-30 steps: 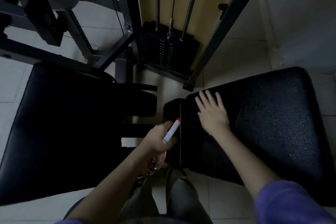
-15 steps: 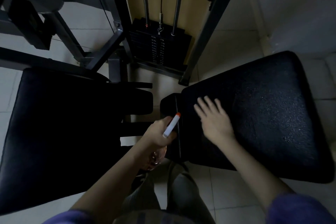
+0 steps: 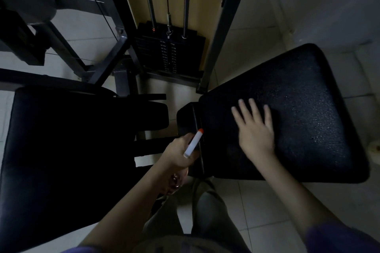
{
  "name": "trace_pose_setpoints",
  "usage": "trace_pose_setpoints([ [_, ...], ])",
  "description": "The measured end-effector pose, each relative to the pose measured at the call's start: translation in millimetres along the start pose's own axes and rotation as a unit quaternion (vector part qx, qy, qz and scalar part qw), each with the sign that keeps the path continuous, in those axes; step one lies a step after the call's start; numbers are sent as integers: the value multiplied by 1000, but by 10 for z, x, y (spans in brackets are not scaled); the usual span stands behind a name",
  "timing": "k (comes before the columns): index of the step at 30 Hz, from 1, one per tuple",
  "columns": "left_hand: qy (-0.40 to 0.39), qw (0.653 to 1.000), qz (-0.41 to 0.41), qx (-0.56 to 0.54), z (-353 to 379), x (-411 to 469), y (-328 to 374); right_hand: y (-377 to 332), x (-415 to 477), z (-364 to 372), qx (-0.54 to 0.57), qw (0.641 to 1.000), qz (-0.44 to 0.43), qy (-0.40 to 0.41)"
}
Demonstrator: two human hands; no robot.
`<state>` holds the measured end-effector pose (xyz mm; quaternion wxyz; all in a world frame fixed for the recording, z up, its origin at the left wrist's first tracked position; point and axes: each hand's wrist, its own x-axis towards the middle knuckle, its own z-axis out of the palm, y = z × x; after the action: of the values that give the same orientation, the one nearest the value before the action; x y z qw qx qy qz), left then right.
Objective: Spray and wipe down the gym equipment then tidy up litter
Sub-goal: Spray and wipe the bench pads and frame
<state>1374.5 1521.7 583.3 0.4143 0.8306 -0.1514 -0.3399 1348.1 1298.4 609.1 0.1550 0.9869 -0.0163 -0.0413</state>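
My left hand (image 3: 180, 153) grips a spray bottle (image 3: 193, 143) with a white nozzle tipped in orange, pointing up and right; its clear body shows below my fist. It hovers at the near left corner of a black padded seat (image 3: 304, 113) on the right. My right hand (image 3: 255, 129) lies flat on that seat with fingers spread and holds nothing that I can see. The seat's surface glistens with fine droplets to the right of my hand. A second, larger black pad (image 3: 67, 150) fills the left of the view.
A weight stack (image 3: 169, 53) with guide rods and a cable stands straight ahead inside a grey steel frame (image 3: 218, 41). More frame bars and a round plate (image 3: 22, 4) crowd the upper left. Pale floor tiles (image 3: 263, 207) lie below the seat. My legs stand between the pads.
My right hand has slid rightward and a little nearer across the seat pad. The left hand with the bottle has barely moved. The camera has tilted slightly.
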Motion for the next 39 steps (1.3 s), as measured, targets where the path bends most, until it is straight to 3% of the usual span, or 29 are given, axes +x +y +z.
trace_pose_setpoints([
  [4,-11,1000,-10,24,37,-54,-31,-422,-257,281,-5,981,-141,-130],
  [7,-6,999,-17,30,13,-82,-49,-361,-507,351,3,981,-161,-105],
  [10,-13,999,-9,39,12,-102,-103,-152,-683,295,23,990,-126,-64],
  [16,-41,998,4,54,47,-138,-121,0,-634,156,15,998,47,35],
  [18,-50,997,-1,58,77,-149,-144,-242,-616,260,7,999,35,14],
  [22,-72,995,2,76,97,-184,-162,-714,-731,517,-14,987,-96,-132],
  [24,-77,994,9,79,76,-199,-174,-730,-804,500,-23,983,-101,-150],
  [28,-100,991,-6,91,46,-187,-201,-409,-973,343,4,995,-49,-86],
  [33,-159,981,-12,114,37,-150,-165,-74,-949,96,26,996,85,10],
  [39,-240,953,7,187,136,-182,-40,-148,-944,194,-7,993,112,35],
])
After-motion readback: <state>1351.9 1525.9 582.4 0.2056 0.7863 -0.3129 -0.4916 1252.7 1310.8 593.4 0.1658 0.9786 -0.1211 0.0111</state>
